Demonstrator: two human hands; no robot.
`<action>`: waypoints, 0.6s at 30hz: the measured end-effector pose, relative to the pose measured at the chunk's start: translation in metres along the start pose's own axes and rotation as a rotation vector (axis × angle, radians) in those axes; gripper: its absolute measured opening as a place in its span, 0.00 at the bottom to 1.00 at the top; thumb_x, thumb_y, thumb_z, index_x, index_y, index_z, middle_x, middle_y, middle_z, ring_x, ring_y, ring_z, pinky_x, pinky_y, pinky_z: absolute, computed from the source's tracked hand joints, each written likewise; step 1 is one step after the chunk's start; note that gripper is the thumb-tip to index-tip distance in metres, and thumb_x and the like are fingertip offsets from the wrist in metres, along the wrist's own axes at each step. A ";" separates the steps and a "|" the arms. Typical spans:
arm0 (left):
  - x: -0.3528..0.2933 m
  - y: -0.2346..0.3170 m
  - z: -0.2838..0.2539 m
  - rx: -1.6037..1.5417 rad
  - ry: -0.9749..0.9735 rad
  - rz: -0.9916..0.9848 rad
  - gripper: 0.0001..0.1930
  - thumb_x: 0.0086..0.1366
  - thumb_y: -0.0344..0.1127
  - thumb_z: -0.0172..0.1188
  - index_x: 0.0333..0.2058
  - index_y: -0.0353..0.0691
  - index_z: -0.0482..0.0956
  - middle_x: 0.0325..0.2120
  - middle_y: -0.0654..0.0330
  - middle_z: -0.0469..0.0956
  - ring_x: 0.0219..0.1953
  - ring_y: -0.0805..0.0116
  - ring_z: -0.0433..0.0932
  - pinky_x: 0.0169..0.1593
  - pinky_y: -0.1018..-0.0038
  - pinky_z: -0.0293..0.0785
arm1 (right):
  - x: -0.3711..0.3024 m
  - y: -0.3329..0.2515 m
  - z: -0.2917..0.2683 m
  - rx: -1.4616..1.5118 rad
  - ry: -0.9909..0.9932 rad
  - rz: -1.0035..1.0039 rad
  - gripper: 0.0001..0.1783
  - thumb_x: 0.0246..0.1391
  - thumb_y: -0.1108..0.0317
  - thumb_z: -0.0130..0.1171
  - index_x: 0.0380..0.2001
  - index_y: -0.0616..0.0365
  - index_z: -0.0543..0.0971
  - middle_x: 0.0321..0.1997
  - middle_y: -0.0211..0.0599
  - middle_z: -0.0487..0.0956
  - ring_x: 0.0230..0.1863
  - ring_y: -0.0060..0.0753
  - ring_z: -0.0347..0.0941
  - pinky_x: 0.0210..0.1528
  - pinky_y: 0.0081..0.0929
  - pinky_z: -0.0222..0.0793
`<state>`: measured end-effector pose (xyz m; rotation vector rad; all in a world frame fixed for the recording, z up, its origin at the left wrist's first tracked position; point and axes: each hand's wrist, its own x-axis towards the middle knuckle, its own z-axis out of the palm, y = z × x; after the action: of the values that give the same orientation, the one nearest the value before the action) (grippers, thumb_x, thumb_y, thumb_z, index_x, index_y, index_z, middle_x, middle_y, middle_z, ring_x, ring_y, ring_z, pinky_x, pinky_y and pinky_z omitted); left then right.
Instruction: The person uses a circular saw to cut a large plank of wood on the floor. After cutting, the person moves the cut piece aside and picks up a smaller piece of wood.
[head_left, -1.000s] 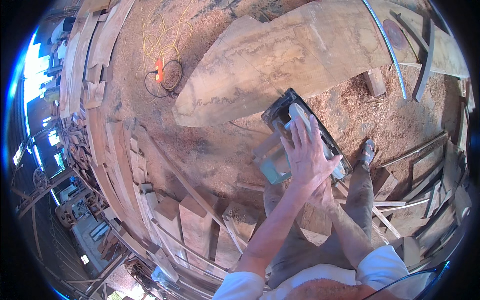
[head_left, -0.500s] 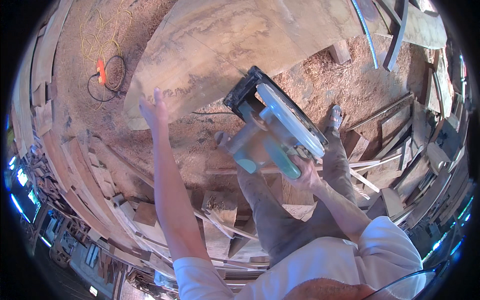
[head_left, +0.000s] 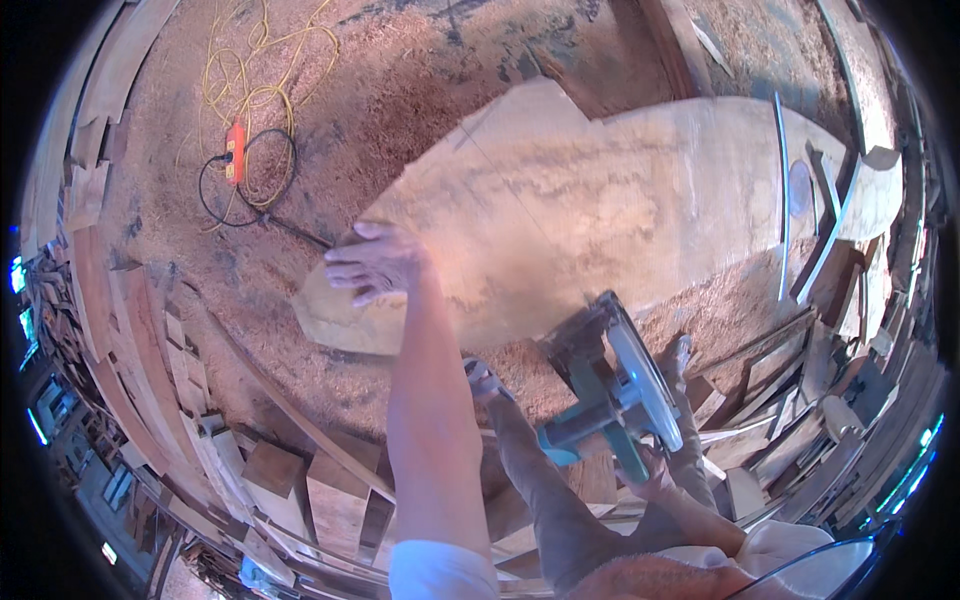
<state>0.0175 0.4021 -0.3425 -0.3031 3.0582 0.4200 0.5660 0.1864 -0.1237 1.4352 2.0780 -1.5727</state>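
My right hand (head_left: pixel 650 472) is wrapped round the rear handle of a green circular saw (head_left: pixel 615 385). The saw is tilted at the near edge of a large wooden slab (head_left: pixel 570 215), its black base plate close to the wood; whether it touches, I cannot tell. Over the slab's left end my left hand (head_left: pixel 378 262) is stretched out with fingers apart and holds nothing. It is on or just above the surface. A thin dark line runs slantwise across the slab's upper left part.
An orange power strip (head_left: pixel 235 153) with a black cord and tangled yellow cable (head_left: pixel 285 95) lies on the sawdust to the left. Metal strips (head_left: pixel 784 200) rest across the slab's right end. Offcuts (head_left: pixel 275 470) and planks (head_left: pixel 130 330) are piled around my legs and both sides.
My left hand has moved from beside the slab's left end to over its surface. The saw has come down and right in view, and the view has shifted to show more of the slab.
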 end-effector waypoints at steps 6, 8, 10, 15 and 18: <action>0.002 -0.005 -0.003 0.138 0.118 0.045 0.44 0.80 0.65 0.36 0.80 0.34 0.51 0.80 0.38 0.49 0.82 0.36 0.48 0.75 0.26 0.43 | 0.013 -0.023 -0.018 0.012 -0.077 0.127 0.33 0.53 0.62 0.79 0.61 0.56 0.78 0.58 0.51 0.82 0.61 0.54 0.81 0.61 0.49 0.78; 0.003 -0.007 0.000 0.206 0.109 0.073 0.44 0.81 0.64 0.34 0.80 0.34 0.51 0.80 0.37 0.51 0.82 0.37 0.49 0.75 0.27 0.45 | 0.017 -0.018 -0.024 0.019 -0.107 0.162 0.34 0.51 0.63 0.80 0.60 0.55 0.79 0.57 0.52 0.82 0.60 0.55 0.80 0.62 0.50 0.76; 0.005 -0.009 -0.002 0.208 0.058 0.021 0.44 0.81 0.65 0.35 0.81 0.35 0.48 0.81 0.40 0.45 0.82 0.38 0.47 0.76 0.27 0.45 | 0.020 -0.017 -0.024 0.002 -0.086 0.116 0.34 0.50 0.63 0.81 0.60 0.55 0.79 0.56 0.51 0.82 0.59 0.56 0.80 0.61 0.50 0.76; 0.012 -0.027 0.001 0.296 0.128 0.061 0.44 0.81 0.66 0.34 0.81 0.36 0.49 0.82 0.41 0.44 0.82 0.38 0.48 0.75 0.28 0.49 | 0.031 -0.027 -0.040 -0.152 -0.110 0.070 0.32 0.49 0.63 0.81 0.56 0.54 0.79 0.54 0.49 0.82 0.56 0.57 0.80 0.59 0.51 0.76; 0.016 -0.038 0.019 0.319 0.260 0.133 0.44 0.81 0.66 0.33 0.81 0.37 0.50 0.82 0.41 0.46 0.82 0.38 0.49 0.74 0.28 0.51 | 0.032 -0.025 -0.046 -0.150 -0.120 0.060 0.32 0.50 0.61 0.81 0.56 0.55 0.79 0.55 0.50 0.81 0.58 0.57 0.79 0.59 0.53 0.76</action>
<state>0.0098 0.3684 -0.3719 -0.1508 3.3389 -0.1179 0.5483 0.2431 -0.1071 1.3061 2.0180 -1.4114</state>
